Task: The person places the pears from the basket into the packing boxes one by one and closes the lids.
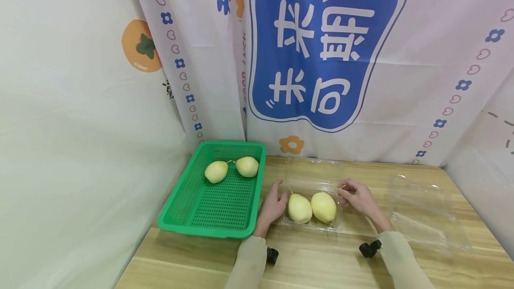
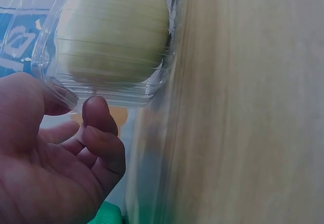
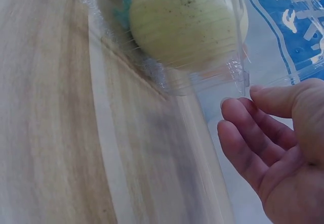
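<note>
A clear plastic clamshell box (image 1: pixel 330 226) lies on the table with its lid (image 1: pixel 314 173) folded back toward the curtain. Inside sit two pale yellow pears side by side: the left pear (image 1: pixel 300 209) with its stem up, the right pear (image 1: pixel 323 208) beside it. My left hand (image 1: pixel 274 206) is at the box's left end; in the left wrist view its thumb and forefinger pinch the clear rim (image 2: pixel 50 77). At the opposite end, my right hand (image 1: pixel 357 197) pinches the rim near the lid hinge between thumb and fingertips, as the right wrist view shows.
Left of the box stands a green perforated basket (image 1: pixel 213 233), holding a pear (image 1: pixel 217 171) and another pear (image 1: pixel 246 167) near its back. Another clear plastic container (image 1: pixel 425 208) lies to the right on the wooden table (image 1: pixel 313 262). A printed curtain (image 1: pixel 217 79) hangs behind.
</note>
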Motion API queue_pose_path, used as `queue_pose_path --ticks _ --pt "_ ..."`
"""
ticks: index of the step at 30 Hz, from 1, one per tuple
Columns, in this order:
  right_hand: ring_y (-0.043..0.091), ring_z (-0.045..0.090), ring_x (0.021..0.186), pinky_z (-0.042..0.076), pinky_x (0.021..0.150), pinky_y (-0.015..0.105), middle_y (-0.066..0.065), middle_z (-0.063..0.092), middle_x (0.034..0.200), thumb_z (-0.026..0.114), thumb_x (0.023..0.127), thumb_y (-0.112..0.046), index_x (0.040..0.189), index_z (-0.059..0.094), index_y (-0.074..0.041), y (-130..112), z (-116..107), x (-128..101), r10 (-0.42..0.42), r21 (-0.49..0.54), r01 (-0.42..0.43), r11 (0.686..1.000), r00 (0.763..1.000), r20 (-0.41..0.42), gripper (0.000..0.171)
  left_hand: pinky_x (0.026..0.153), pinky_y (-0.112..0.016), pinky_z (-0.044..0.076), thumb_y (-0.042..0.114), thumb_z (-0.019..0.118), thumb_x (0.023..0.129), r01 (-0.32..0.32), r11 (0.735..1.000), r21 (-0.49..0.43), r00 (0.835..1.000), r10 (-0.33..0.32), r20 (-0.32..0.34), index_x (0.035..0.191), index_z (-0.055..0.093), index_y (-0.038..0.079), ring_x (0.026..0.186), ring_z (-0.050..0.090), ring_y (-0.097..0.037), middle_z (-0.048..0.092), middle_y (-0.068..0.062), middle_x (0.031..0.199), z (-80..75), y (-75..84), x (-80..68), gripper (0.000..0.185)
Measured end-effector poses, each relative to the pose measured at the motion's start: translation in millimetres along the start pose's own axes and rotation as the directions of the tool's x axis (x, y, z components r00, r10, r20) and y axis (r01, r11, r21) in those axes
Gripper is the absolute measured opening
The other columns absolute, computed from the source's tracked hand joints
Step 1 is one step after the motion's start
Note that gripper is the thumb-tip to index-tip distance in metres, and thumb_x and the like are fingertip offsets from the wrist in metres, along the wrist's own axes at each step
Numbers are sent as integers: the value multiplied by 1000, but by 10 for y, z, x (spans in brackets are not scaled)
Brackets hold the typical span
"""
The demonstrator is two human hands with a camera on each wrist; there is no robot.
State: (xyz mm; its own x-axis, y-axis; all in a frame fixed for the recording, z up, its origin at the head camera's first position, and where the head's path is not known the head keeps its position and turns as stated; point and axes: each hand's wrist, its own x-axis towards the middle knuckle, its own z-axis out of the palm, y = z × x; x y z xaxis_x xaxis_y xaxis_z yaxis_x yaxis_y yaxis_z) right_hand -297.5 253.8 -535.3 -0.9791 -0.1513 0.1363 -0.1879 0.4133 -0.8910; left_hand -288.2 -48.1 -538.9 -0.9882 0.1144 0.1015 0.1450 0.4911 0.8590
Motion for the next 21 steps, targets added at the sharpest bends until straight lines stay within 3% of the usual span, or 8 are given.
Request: queue_pose_path --ticks 8,21 --pt "17 65 62 58 57 34 23 68 83 66 92 -9 109 61 7 15 0 -18 -2 -10 2 1000 1000 -9 24 47 -24 37 16 50 99 -36 999 7 999 36 16 149 41 13 47 41 -6 40 8 55 -23 -2 7 50" --pt "18 66 62 58 58 35 22 66 84 62 96 -14 118 57 11 47 -7 -45 -50 27 49 998 999 18 33 45 -21 36 12 49 100 -51 995 -84 998 54 41 146 42 11 47 41 -5 43 7 57 -13 -34 12 47"
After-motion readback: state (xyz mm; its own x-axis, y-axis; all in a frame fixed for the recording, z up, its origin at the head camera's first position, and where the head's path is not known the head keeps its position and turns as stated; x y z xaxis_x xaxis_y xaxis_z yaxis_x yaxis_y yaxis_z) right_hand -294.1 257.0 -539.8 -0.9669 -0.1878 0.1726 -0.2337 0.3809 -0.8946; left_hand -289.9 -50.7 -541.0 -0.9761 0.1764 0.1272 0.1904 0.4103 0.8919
